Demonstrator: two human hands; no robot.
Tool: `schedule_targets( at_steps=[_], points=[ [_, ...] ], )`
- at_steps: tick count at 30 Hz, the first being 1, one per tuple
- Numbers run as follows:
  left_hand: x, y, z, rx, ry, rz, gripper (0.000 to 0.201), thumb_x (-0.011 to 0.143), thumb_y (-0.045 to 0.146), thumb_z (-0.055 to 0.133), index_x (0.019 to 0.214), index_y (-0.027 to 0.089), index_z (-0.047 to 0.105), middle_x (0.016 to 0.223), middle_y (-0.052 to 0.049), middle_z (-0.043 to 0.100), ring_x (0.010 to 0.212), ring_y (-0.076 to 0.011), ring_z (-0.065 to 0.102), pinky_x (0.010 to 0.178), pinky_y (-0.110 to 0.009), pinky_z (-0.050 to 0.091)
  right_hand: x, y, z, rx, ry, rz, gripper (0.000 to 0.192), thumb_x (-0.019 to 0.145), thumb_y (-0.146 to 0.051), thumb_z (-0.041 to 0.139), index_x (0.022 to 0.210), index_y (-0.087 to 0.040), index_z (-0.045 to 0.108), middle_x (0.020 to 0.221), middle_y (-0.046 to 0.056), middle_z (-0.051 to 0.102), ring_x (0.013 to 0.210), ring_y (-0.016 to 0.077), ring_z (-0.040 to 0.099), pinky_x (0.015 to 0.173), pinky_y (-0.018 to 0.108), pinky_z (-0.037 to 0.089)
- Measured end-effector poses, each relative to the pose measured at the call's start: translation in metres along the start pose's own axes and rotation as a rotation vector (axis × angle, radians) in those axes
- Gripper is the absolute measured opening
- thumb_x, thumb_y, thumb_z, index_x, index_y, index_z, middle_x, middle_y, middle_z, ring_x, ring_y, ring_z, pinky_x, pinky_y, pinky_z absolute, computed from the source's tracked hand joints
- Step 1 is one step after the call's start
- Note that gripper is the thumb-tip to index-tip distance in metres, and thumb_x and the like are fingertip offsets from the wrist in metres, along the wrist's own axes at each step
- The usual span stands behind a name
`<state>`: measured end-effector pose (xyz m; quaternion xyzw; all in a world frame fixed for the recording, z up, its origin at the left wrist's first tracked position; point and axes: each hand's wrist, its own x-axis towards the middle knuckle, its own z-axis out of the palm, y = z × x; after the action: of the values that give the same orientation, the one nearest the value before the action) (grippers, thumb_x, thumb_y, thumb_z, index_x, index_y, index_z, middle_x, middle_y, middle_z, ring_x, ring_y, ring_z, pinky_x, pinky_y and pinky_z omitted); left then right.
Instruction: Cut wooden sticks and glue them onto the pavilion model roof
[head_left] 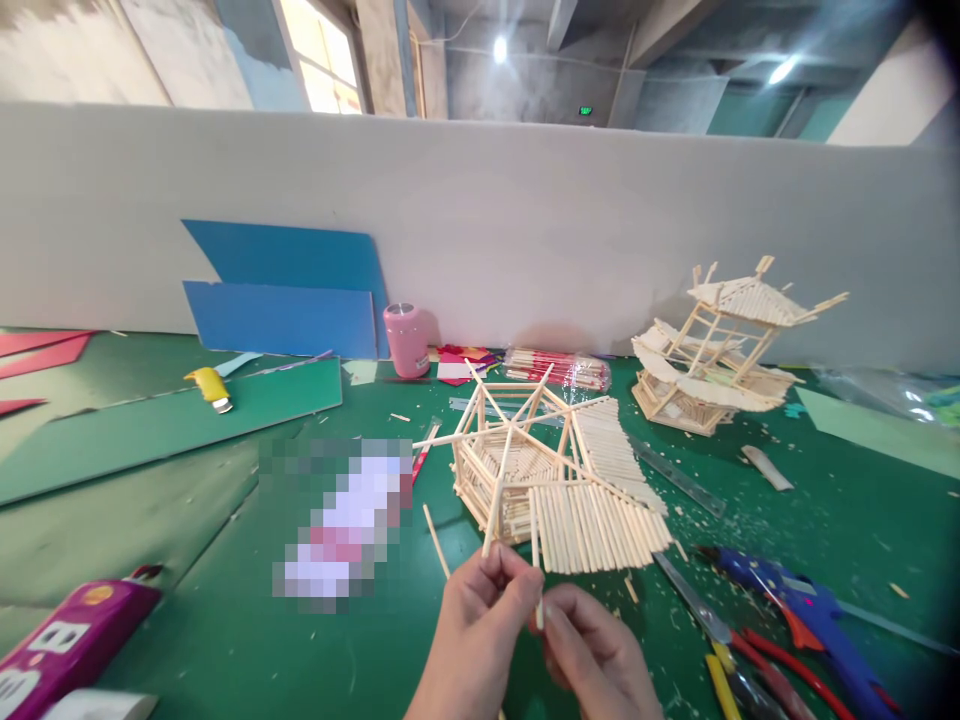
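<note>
A pavilion model (pixel 478 490) built from thin wooden sticks stands on the green table in front of me, its roof beams partly bare. Side-by-side sticks form a roof panel (pixel 600 530) at its near right. My left hand (pixel 487 610) is at the model's near edge, thumb and fingers pinched on a single wooden stick (pixel 535 540). That stick points away from me, alongside the panel's left edge. Lower down, my right hand (pixel 592 645) closes its thumb and fingers at the stick's near end. Its other fingers are curled and partly hidden.
At right lie a blue glue gun (pixel 795 595), scissors (pixel 697 600) and a clear ruler (pixel 679 478). Behind stand a second stick pavilion (pixel 720 345), a pink flask (pixel 407 342) and packed sticks (pixel 559 368). Leftward are a yellow cutter (pixel 208 388) and a purple case (pixel 82 640).
</note>
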<state>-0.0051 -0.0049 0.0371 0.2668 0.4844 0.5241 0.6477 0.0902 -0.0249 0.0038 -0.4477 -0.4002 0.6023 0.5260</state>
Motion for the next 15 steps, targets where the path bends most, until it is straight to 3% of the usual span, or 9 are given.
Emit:
schedule_targets(
  at_steps=[7,15],
  points=[
    [0.005,-0.003,-0.004,-0.026,-0.037,-0.03,0.025,0.061,0.03,0.071,0.053,0.015,0.052,0.045,0.006,0.045,0.046,-0.0066,0.036,0.047,-0.018,0.031,0.002,-0.001,0.005,0.011,0.011,0.009,0.036,0.071,-0.052,0.062,0.058,-0.018,0.06,0.045,-0.006,0.033,0.043,0.0076,0.025,0.041,0.021,0.024],
    [0.017,-0.009,-0.007,-0.019,0.001,-0.086,0.029,0.059,0.039,0.072,0.057,0.017,0.054,0.044,0.008,0.039,0.039,-0.0054,0.031,0.041,-0.02,0.026,0.003,0.002,0.004,0.003,0.007,0.036,0.041,0.07,-0.056,0.062,0.057,-0.017,0.055,0.045,-0.007,0.03,0.042,0.0065,0.022,0.041,0.021,0.018]
  ],
)
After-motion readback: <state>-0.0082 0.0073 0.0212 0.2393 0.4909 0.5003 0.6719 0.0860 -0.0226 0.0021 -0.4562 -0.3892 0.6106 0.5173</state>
